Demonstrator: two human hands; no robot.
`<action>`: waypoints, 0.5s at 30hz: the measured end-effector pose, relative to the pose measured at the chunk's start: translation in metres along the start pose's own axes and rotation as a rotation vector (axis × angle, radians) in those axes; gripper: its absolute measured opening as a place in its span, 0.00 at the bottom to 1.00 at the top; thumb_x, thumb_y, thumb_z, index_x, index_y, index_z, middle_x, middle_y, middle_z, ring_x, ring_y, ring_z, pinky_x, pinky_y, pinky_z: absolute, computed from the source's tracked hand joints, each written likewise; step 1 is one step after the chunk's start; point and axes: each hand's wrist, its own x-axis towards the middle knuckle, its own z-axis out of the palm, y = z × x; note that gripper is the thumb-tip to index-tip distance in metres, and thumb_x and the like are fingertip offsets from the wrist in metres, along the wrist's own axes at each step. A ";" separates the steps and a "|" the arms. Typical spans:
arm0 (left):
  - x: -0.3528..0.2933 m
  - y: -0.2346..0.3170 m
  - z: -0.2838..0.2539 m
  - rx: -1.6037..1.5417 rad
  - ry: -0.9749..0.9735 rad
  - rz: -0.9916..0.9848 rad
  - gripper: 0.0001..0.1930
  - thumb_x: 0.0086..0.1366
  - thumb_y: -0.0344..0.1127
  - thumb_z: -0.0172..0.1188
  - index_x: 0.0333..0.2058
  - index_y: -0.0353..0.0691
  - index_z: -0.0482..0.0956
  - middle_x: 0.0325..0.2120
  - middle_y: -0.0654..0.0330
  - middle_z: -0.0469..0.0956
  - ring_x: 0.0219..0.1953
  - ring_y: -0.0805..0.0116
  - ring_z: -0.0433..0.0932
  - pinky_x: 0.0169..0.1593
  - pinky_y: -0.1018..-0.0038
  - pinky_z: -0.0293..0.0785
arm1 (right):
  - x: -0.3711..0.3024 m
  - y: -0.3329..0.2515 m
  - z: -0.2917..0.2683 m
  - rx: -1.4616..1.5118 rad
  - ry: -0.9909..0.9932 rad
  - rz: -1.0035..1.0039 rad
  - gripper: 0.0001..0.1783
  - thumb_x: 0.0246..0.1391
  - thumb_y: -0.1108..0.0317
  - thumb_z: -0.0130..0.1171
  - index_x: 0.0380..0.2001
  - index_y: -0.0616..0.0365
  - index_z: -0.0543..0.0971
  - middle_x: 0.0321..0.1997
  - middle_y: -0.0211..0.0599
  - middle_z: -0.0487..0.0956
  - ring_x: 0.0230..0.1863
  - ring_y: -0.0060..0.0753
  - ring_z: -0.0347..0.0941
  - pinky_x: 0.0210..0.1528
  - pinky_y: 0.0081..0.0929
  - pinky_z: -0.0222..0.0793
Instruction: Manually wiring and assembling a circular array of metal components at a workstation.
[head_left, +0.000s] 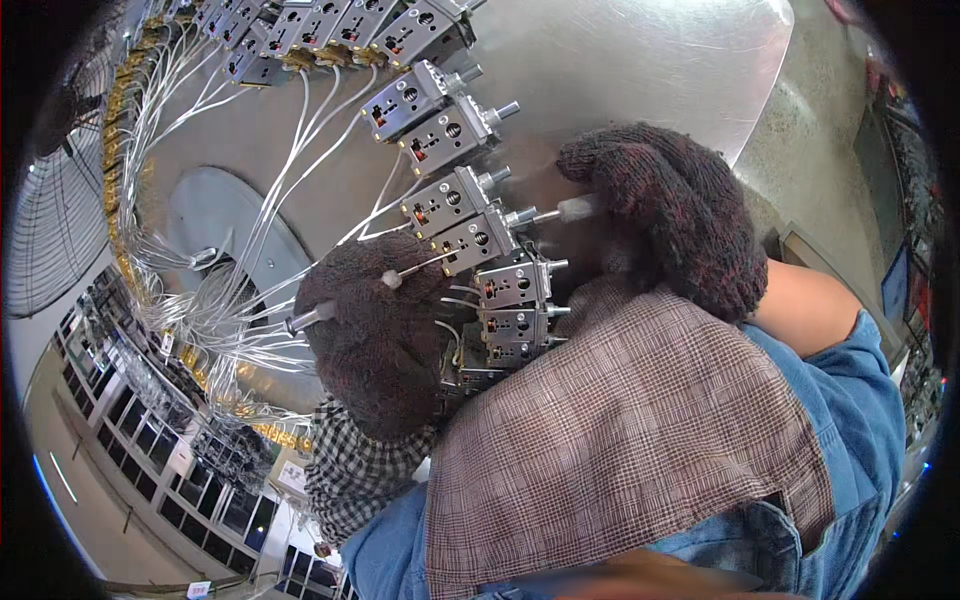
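My left hand [375, 335], in a dark knitted glove, is closed round a screwdriver [312, 317]. Its grey handle end sticks out on the left, and its thin shaft reaches a silver control unit [470, 243] with a metal spindle. From the other side, my right hand [665, 205], gloved alike, grips a second slim tool, seemingly a screwdriver [577, 208] with a translucent collar. The tip of that tool is at or close to the same unit's spindle; contact cannot be made out. Both gloves hide most of the fingers.
More silver control units [430, 30] curve in a row along the round metal table [640, 60]. White leads [300, 140] run from them to a bundle at left, beside a grey disc [235, 215]. A caged fan [60, 220] stands far left.
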 end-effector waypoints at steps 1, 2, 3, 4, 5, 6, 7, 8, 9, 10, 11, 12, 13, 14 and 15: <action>-0.003 0.000 0.001 -0.416 0.070 -0.221 0.16 0.63 0.44 0.47 0.34 0.33 0.67 0.30 0.55 0.72 0.30 0.67 0.75 0.35 0.74 0.75 | 0.001 0.000 0.000 -0.100 0.000 -0.053 0.25 0.44 0.69 0.52 0.50 0.57 0.69 0.46 0.44 0.72 0.43 0.44 0.72 0.43 0.33 0.70; -0.003 -0.003 0.001 -0.417 0.068 -0.220 0.16 0.63 0.44 0.47 0.34 0.33 0.67 0.30 0.55 0.72 0.30 0.67 0.75 0.35 0.74 0.75 | 0.001 0.001 0.001 -0.102 0.001 -0.052 0.25 0.44 0.69 0.52 0.50 0.57 0.69 0.46 0.44 0.72 0.43 0.44 0.72 0.43 0.33 0.70; -0.003 -0.006 0.000 -0.205 0.037 -0.134 0.17 0.63 0.45 0.47 0.34 0.33 0.67 0.30 0.55 0.72 0.30 0.66 0.75 0.35 0.73 0.76 | 0.000 0.002 0.002 0.097 -0.003 0.032 0.23 0.45 0.70 0.50 0.49 0.58 0.69 0.46 0.44 0.72 0.43 0.43 0.72 0.43 0.33 0.70; -0.002 -0.008 -0.001 0.007 0.005 -0.048 0.17 0.63 0.45 0.47 0.34 0.33 0.67 0.29 0.54 0.72 0.30 0.65 0.75 0.35 0.72 0.76 | -0.001 0.002 0.002 0.296 -0.007 0.115 0.22 0.47 0.71 0.49 0.49 0.58 0.70 0.46 0.44 0.72 0.43 0.43 0.72 0.43 0.32 0.70; -0.001 -0.007 -0.001 0.010 0.006 -0.048 0.17 0.63 0.45 0.47 0.34 0.33 0.67 0.29 0.54 0.72 0.30 0.65 0.75 0.35 0.72 0.76 | 0.001 0.000 0.000 0.299 -0.006 0.114 0.22 0.47 0.71 0.49 0.49 0.58 0.70 0.46 0.44 0.72 0.43 0.43 0.72 0.43 0.32 0.70; 0.001 -0.007 0.000 -0.069 -0.010 -0.039 0.17 0.63 0.45 0.48 0.34 0.34 0.67 0.29 0.54 0.72 0.30 0.65 0.75 0.36 0.71 0.77 | 0.004 -0.005 -0.003 0.418 -0.024 0.257 0.20 0.49 0.70 0.49 0.48 0.58 0.70 0.46 0.44 0.72 0.43 0.42 0.72 0.43 0.31 0.71; 0.002 -0.006 0.000 -0.148 -0.025 -0.030 0.17 0.63 0.46 0.48 0.34 0.34 0.67 0.29 0.54 0.72 0.30 0.65 0.75 0.36 0.71 0.77 | 0.006 -0.009 -0.005 0.537 -0.042 0.401 0.18 0.51 0.70 0.48 0.47 0.58 0.71 0.46 0.44 0.72 0.43 0.41 0.72 0.43 0.30 0.71; 0.001 -0.007 -0.001 -0.148 -0.025 -0.029 0.17 0.63 0.46 0.48 0.34 0.34 0.67 0.29 0.54 0.72 0.30 0.65 0.75 0.36 0.71 0.77 | 0.006 -0.009 -0.005 0.537 -0.042 0.400 0.18 0.51 0.70 0.48 0.47 0.58 0.71 0.46 0.44 0.72 0.43 0.41 0.72 0.43 0.30 0.71; -0.001 -0.010 -0.002 -0.106 -0.017 -0.042 0.16 0.63 0.45 0.48 0.34 0.34 0.67 0.29 0.54 0.72 0.31 0.65 0.75 0.37 0.71 0.77 | 0.005 -0.009 -0.004 0.590 -0.019 0.394 0.17 0.52 0.70 0.47 0.47 0.58 0.71 0.46 0.45 0.72 0.43 0.41 0.72 0.43 0.30 0.71; -0.004 -0.014 -0.004 -0.064 -0.010 -0.054 0.15 0.63 0.43 0.48 0.35 0.34 0.67 0.29 0.55 0.72 0.31 0.65 0.75 0.37 0.71 0.77 | 0.005 -0.010 -0.003 0.642 0.004 0.388 0.16 0.53 0.69 0.46 0.46 0.58 0.72 0.47 0.45 0.72 0.44 0.41 0.72 0.43 0.29 0.71; -0.007 -0.018 -0.006 -0.023 -0.003 -0.067 0.14 0.63 0.42 0.49 0.35 0.34 0.67 0.30 0.55 0.71 0.32 0.65 0.75 0.37 0.71 0.77 | 0.005 -0.011 -0.004 0.642 0.004 0.388 0.16 0.53 0.69 0.46 0.46 0.58 0.72 0.47 0.45 0.72 0.44 0.41 0.72 0.43 0.29 0.71; -0.009 -0.021 -0.007 0.019 0.005 -0.080 0.13 0.63 0.41 0.49 0.35 0.35 0.66 0.30 0.55 0.71 0.32 0.64 0.74 0.38 0.71 0.77 | 0.007 -0.013 -0.005 0.718 0.010 0.457 0.16 0.54 0.68 0.46 0.46 0.58 0.72 0.47 0.45 0.72 0.44 0.40 0.72 0.44 0.29 0.71; -0.010 -0.022 -0.008 0.061 0.013 -0.093 0.12 0.63 0.39 0.49 0.35 0.35 0.66 0.30 0.55 0.71 0.33 0.64 0.74 0.38 0.71 0.77 | 0.009 -0.015 -0.006 0.793 0.017 0.526 0.16 0.55 0.67 0.46 0.46 0.59 0.72 0.48 0.45 0.72 0.44 0.39 0.72 0.44 0.29 0.71; -0.008 -0.018 -0.005 0.059 0.013 -0.093 0.12 0.63 0.39 0.49 0.35 0.35 0.66 0.30 0.55 0.71 0.33 0.64 0.74 0.38 0.71 0.77 | 0.010 -0.018 -0.007 0.792 0.016 0.527 0.16 0.55 0.67 0.46 0.46 0.59 0.72 0.48 0.45 0.72 0.44 0.39 0.72 0.44 0.29 0.71; -0.004 -0.009 -0.002 -0.039 0.012 -0.094 0.09 0.61 0.34 0.51 0.35 0.34 0.67 0.30 0.55 0.71 0.33 0.65 0.74 0.37 0.72 0.76 | 0.011 -0.021 -0.008 0.862 0.028 0.634 0.16 0.56 0.66 0.46 0.46 0.59 0.72 0.48 0.44 0.72 0.43 0.37 0.72 0.44 0.28 0.71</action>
